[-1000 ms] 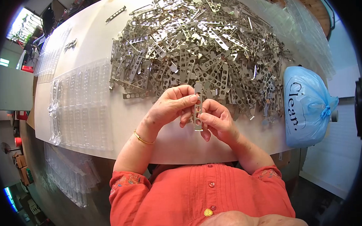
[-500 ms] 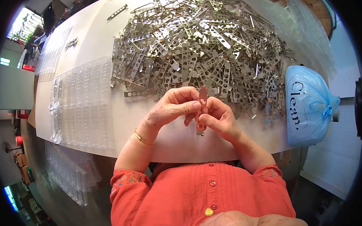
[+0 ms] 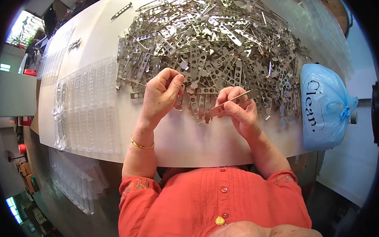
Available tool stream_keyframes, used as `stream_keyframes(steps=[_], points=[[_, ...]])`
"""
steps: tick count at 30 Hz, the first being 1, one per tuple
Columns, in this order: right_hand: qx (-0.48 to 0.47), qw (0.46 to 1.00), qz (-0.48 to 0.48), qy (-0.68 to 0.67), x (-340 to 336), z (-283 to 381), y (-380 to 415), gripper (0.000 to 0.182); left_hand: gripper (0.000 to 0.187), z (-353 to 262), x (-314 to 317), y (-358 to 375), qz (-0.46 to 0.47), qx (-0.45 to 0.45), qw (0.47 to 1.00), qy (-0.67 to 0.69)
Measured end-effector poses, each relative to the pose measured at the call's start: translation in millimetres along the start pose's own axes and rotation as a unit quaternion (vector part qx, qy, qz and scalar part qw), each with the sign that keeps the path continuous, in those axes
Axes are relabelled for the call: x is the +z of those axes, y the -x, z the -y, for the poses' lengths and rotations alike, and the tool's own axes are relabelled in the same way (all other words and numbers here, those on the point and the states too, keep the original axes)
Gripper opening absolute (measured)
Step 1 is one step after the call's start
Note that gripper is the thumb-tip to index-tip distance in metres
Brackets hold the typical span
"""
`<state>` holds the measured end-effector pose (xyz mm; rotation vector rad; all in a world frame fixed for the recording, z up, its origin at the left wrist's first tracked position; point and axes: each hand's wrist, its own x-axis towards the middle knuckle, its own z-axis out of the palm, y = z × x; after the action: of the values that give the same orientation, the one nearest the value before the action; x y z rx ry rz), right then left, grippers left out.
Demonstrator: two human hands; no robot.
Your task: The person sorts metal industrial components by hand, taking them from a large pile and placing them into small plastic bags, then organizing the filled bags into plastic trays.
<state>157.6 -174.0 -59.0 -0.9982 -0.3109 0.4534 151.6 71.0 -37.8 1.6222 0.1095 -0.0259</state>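
Observation:
My right hand (image 3: 241, 112) pinches a perforated metal strip (image 3: 243, 95) between thumb and fingers. The strip is seen almost edge-on, slanting up to the right, and its notched end points toward the lower left. My left hand (image 3: 161, 94) is closed, thumb against curled fingers, at the near left edge of a large heap of similar metal strips (image 3: 208, 51). What its fingertips hold, if anything, is hidden. The heaped strips are silvery, flat and narrow, with rows of round holes, and lie jumbled in all directions.
Clear plastic trays (image 3: 87, 109) with rows of slots lie left on the white table (image 3: 186, 150). One loose strip (image 3: 121, 11) rests beyond the heap. A blue bag (image 3: 322, 107) marked "Clear." stands at the right edge. More clear plastic sheets (image 3: 77, 181) lie below the table's left edge.
My hands have separated. The left has gone up and left to the heap's edge; the right has shifted slightly right, keeping the strip and turning it from upright to slanted.

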Motion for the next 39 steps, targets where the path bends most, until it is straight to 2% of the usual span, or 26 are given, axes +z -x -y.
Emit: stream_keyframes(steps=[1,5,7,8,10,15,18,21,27,29,30,32,33,34,37,39], points=[[0.001,1.0,-0.015,-0.005,1.2,0.7,-0.3,0.011,0.015,1.1,-0.4,-0.3,-0.006,0.017,0.998,-0.057],[0.013,1.0,-0.024,-0.012,1.9,4.4,-0.6,0.011,0.015,0.8,2.9,0.8,-0.025,0.026,0.992,-0.124],[0.019,1.0,-0.015,-0.012,-1.1,5.9,-0.4,0.011,0.011,3.5,3.9,-0.5,-0.05,0.089,0.98,-0.172],[0.027,1.0,-0.006,-0.012,-2.2,6.2,-0.4,0.012,0.011,5.0,5.1,-1.2,-0.049,0.091,0.98,-0.172],[0.024,1.0,-0.01,-0.008,-3.4,3.8,-0.3,0.013,0.009,10.1,8.8,-2.8,-0.06,0.168,0.956,-0.232],[0.012,0.999,-0.014,-0.039,-3.3,4.0,-2.0,0.015,0.008,11.3,17.4,-2.3,-0.065,0.188,0.949,-0.244],[0.036,0.998,-0.023,-0.053,-0.6,6.6,-1.6,0.017,0.007,5.0,20.5,-2.0,-0.071,0.184,0.951,-0.237],[0.049,0.998,-0.026,-0.012,0.5,5.1,-0.4,0.019,0.008,5.1,23.0,-3.2,-0.101,0.197,0.943,-0.248],[0.058,0.998,-0.016,-0.014,-0.3,0.8,0.3,0.016,0.014,-23.4,28.3,-16.6,-0.107,0.192,0.91,-0.352],[0.047,0.999,-0.004,-0.017,1.7,0.9,0.1,0.016,0.021,-27.9,34.8,-30.7,-0.131,0.176,0.853,-0.473],[0.051,0.999,0.0,-0.015,3.4,1.9,1.3,0.016,0.031,-25.2,36.4,-39.0,-0.136,0.174,0.84,-0.496],[0.048,0.999,0.008,-0.016,5.4,1.9,2.4,0.016,0.035,-21.8,42.3,-52.1,-0.132,0.122,0.826,-0.533],[0.038,0.999,0.016,-0.012,4.6,-0.6,2.2,0.016,0.035,-25.3,44.5,-56.7,-0.105,0.102,0.795,-0.589],[0.029,0.999,0.022,-0.008,4.1,-2.6,1.9,0.016,0.036,-21.2,44.7,-63.0,-0.096,0.077,0.792,-0.599],[0.038,0.999,0.023,-0.01,5.4,1.1,3.3,0.016,0.034,-17.0,45.5,-70.7,-0.133,0.13,0.802,-0.567],[0.033,0.999,0.023,-0.011,5.6,3.2,3.5,0.017,0.029,-18.4,45.3,-72.2,-0.119,0.092,0.835,-0.529]])
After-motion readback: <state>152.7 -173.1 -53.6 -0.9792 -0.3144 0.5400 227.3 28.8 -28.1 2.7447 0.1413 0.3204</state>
